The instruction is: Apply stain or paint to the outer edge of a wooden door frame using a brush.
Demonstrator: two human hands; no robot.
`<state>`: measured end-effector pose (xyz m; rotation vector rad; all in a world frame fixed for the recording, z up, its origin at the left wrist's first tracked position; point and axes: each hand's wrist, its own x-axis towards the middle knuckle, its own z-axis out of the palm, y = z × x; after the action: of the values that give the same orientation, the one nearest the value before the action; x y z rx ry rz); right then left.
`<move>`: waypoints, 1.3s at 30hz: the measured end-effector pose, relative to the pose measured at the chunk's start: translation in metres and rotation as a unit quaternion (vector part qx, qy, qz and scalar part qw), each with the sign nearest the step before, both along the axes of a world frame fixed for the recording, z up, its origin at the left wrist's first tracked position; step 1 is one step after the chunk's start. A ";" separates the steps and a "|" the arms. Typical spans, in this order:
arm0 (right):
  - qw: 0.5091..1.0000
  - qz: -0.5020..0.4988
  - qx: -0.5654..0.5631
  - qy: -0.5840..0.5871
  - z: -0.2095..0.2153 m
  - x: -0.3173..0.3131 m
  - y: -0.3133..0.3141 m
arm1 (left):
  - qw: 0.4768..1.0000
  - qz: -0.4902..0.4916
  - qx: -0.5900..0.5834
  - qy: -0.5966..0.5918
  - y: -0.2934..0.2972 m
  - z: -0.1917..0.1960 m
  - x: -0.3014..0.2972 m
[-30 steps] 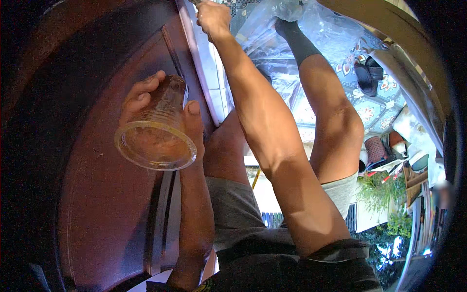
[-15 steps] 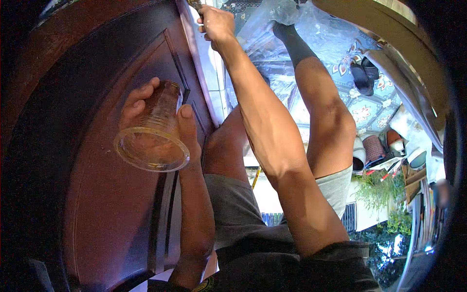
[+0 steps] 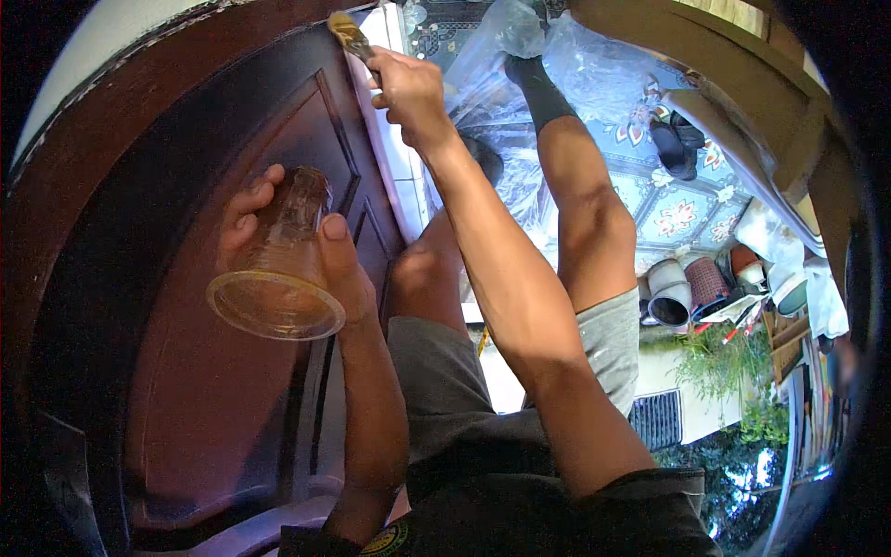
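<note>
My left hand (image 3: 339, 265) is wrapped round a clear plastic cup (image 3: 278, 302), its wide rim turned toward me and its inside stained brownish. How much liquid it holds I cannot tell. Farther up, my right hand (image 3: 413, 97) grips the handle of a paintbrush (image 3: 349, 35) with pale yellowish bristles. The bristles are at the top edge of a dark reddish-brown panelled door (image 3: 223, 371), close to the dark wooden frame (image 3: 176, 51); whether they touch it I cannot tell. The cup is held in front of the door's panel.
Crumpled clear plastic sheeting (image 3: 603, 79) covers part of the patterned tile floor (image 3: 673, 218) around my foot. Dark sandals (image 3: 676, 147) lie to the right. Several pots (image 3: 670, 292) and a leafy plant (image 3: 710, 367) stand at the right. A white strip (image 3: 385, 130) runs beside the door.
My right hand has come slightly down, bringing the brush fully into view by the frame. My left hand and the cup have shifted a little left and down in the picture.
</note>
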<state>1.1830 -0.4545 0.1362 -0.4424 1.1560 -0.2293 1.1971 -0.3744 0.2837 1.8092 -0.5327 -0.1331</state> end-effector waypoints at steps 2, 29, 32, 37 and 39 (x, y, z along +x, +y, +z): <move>0.954 0.179 -0.238 0.031 0.008 0.007 0.003 | 1.000 -0.016 -0.001 -0.006 0.002 0.010 0.001; 0.985 0.171 -0.011 0.036 0.171 0.005 -0.029 | 0.999 0.041 0.016 -0.011 -0.012 0.122 0.002; 0.984 0.172 0.034 0.014 0.188 -0.003 -0.031 | 0.997 -0.034 0.045 -0.047 -0.013 0.129 0.007; 0.957 0.278 -0.072 -0.031 0.191 -0.038 -0.068 | 0.994 0.038 0.092 -0.044 -0.014 0.137 0.007; 0.943 0.297 -0.150 -0.017 0.189 -0.045 -0.080 | 0.995 0.014 0.083 -0.048 -0.016 0.137 0.007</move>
<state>1.1384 -0.5348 0.3254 -1.0287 0.9067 0.1177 1.2046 -0.3904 0.4211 1.9921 -0.5783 -0.0735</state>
